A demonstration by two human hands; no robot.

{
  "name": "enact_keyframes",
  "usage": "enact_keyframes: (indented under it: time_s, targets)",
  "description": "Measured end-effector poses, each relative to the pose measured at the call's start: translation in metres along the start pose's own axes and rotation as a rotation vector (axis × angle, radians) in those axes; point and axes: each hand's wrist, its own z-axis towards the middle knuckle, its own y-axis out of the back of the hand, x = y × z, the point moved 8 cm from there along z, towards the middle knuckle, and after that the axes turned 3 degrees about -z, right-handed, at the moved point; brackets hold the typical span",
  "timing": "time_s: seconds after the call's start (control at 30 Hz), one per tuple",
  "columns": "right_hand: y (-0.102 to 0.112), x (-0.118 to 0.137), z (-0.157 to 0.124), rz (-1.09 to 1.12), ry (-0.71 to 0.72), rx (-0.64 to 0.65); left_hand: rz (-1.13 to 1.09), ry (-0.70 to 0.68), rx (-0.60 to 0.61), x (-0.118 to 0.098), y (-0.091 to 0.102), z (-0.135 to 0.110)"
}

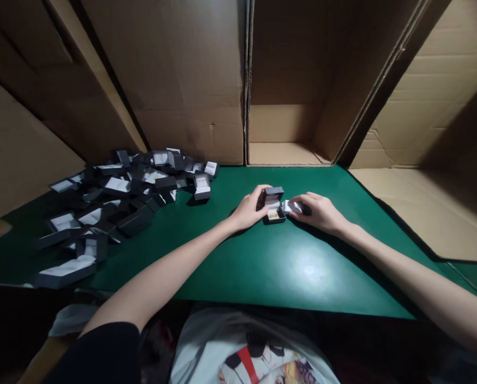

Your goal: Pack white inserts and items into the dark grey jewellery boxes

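A small black hinged jewellery box (275, 214) stands on the green table with its lid raised. White lining shows inside the lid, and something yellowish lies in the base. My left hand (251, 207) grips the box from its left side, fingers behind and thumb in front. Just right of the box, my right hand (317, 209) is closed on a white padded insert (293, 207), which is next to the box's right edge. I cannot tell whether the insert touches the box. The fingertips of my right hand are partly hidden.
A heap of black boxes with white linings (118, 184) covers the left of the green table (238, 266). One open box (202, 186) sits at the heap's right edge. Cardboard walls (190, 80) and an open cardboard compartment (284, 152) stand behind; a cardboard sheet (430, 208) lies right.
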Motion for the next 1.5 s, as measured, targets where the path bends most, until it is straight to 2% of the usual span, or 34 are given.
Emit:
enact_keyframes:
  time_s: [0.2,0.4,0.63,0.8,1.07,1.17,1.27,1.33,1.43,1.5]
  targets:
    - [0.031,0.029,0.003,0.027,0.183,-0.113,0.062,0.045,-0.004,0.003,0.001,0.0]
    - [0.027,0.056,0.001,-0.038,0.298,-0.054,0.053,0.034,0.02,-0.004,-0.007,-0.002]
    - [0.016,0.063,-0.001,-0.102,0.312,0.094,-0.08,0.062,0.034,-0.005,-0.014,-0.004]
    - [0.014,0.065,0.0,-0.139,0.305,0.079,-0.285,0.104,0.09,0.002,-0.017,-0.004]
    - [0.01,0.068,0.0,-0.18,0.249,0.034,-0.356,0.148,0.096,0.005,-0.019,-0.004]
    - [0.012,0.07,0.001,-0.094,0.241,0.047,-0.366,0.144,0.089,0.006,-0.019,-0.005]
    - [0.013,0.068,0.0,0.018,0.25,0.053,-0.405,0.178,0.048,0.012,-0.017,-0.005]
    - [0.012,0.063,-0.001,0.047,0.232,0.057,-0.41,0.218,-0.021,0.017,-0.013,-0.006]
    - [0.011,0.059,-0.003,0.077,0.226,0.066,-0.209,0.245,-0.158,0.017,-0.001,-0.009]
    - [0.013,0.062,-0.003,0.021,0.261,0.053,-0.075,0.237,-0.176,0.012,0.0,-0.01]
